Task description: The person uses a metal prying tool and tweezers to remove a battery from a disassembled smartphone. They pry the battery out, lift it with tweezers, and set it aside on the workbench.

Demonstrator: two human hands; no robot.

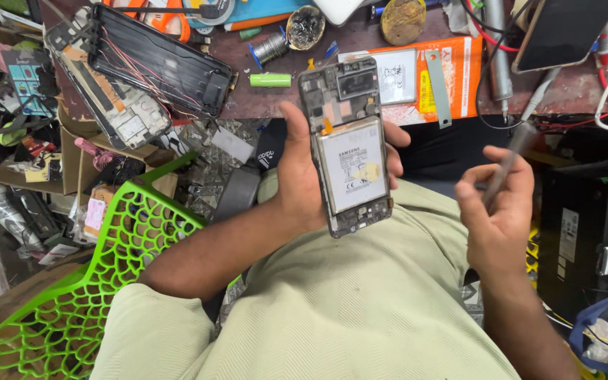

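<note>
Cupped in my left hand (302, 184) at 12 o'clock, opened phone (347, 144) seems light, fragile, best edge-held; right hand (495, 204) at 3 o'clock pinches a slim tool (518, 144).

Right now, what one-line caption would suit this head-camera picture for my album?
Left hand cradles an opened phone, battery showing, while the right hand holds a thin tool beside a cluttered workbench.

The workbench (360, 35) was a dark reddish-brown surface running along twelve o'clock. On it at eleven o'clock lay an opened black device casing (160, 60) with red wires. Near twelve sat a small green cylinder (270, 80) and a solder spool (270, 48). At one o'clock lay an orange packet (455, 67) with a grey strip (439, 88) across it.
</note>
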